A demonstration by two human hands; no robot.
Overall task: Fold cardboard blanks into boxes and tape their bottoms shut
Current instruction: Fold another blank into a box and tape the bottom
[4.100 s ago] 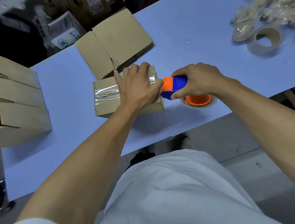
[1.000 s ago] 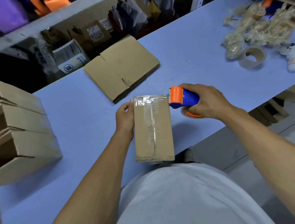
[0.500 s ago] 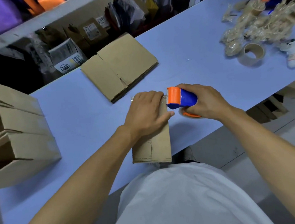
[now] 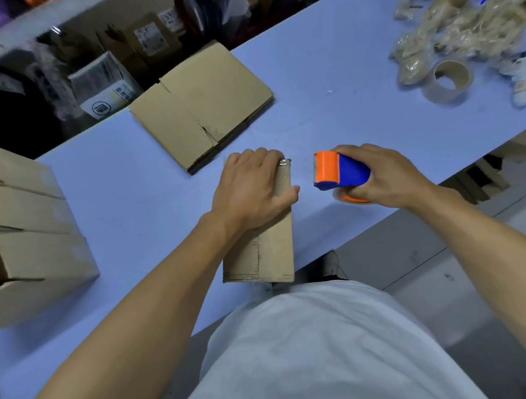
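While palm-flat — left hand [image 4: 251, 187], seemingly, on box [image 4: 272, 252]

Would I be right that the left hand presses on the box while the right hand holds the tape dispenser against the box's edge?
Not quite: in the head view the tape dispenser in the right hand is clear of the box, with bare table between them. The left hand does press on the box.
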